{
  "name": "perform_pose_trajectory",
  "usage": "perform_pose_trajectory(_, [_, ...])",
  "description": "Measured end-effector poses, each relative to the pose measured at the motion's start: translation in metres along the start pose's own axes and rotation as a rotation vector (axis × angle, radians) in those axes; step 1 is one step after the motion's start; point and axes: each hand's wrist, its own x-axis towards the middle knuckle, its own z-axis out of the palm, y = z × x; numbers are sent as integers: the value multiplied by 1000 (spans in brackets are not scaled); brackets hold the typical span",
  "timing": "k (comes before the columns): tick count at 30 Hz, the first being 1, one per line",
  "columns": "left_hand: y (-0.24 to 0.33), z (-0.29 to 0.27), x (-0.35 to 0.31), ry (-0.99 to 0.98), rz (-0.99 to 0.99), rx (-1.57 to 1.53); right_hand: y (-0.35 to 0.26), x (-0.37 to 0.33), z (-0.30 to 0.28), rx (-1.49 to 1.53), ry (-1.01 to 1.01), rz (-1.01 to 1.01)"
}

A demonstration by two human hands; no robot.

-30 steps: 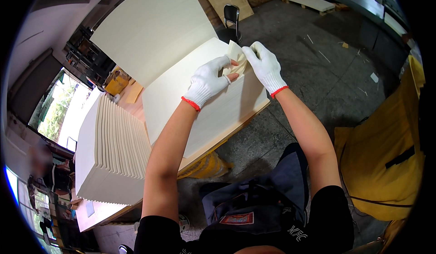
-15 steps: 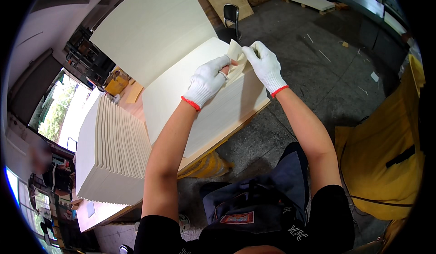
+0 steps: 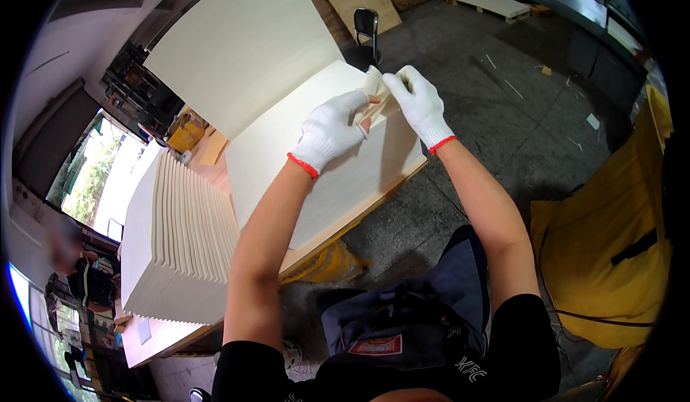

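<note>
A thick stack of large cream paper sheets (image 3: 323,186) lies in front of me, and a broad cream sheet section (image 3: 244,49) rises from its far left side. My left hand (image 3: 330,129) wears a white knitted glove with a red cuff and bare tips on thumb and forefinger. Those tips grip curled paper at the stack's right end, spread slightly apart with paper between them. Gloved alike, my right hand (image 3: 418,106) closes on the bent corner of the sheets, thumb on top. Its other fingertips are hidden behind the paper.
Left of the stack stands another pile of cream paper (image 3: 180,258) in stepped layers, on the wooden table (image 3: 154,344). A black chair (image 3: 365,32) is beyond the far end. Yellow cloth (image 3: 604,258) hangs at right. Scraps lie on the floor. A person (image 3: 90,276) is far left.
My left thumb and forefinger have spread apart at the paper's edge, and the corner between my hands is more curled. The right hand holds nearly the same place.
</note>
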Motion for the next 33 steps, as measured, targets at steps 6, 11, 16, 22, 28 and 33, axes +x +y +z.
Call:
perform_pose_trajectory(6, [-2, 7, -15, 93, 21, 444, 1, 7, -19, 294, 160, 2])
perform_pose_trajectory(11, [-15, -49, -8, 64, -219, 401, -72, -23, 10, 216, -55, -201])
perform_pose_trajectory(16, [-39, -163, -40, 460, -456, 4, -129, -63, 62, -65, -468, -503])
perform_pose_trajectory(22, [-89, -222, -140, 999, -539, -581, -170, -138, 149, -496, -838, -701])
perform_pose_trajectory(28, [-84, -223, -189, 1378, -477, -1102, -161, -184, 179, -834, -602, -814])
perform_pose_trajectory(33, [-98, -240, -193, 1422, -443, -1143, -164, -184, 181, -874, -688, -795])
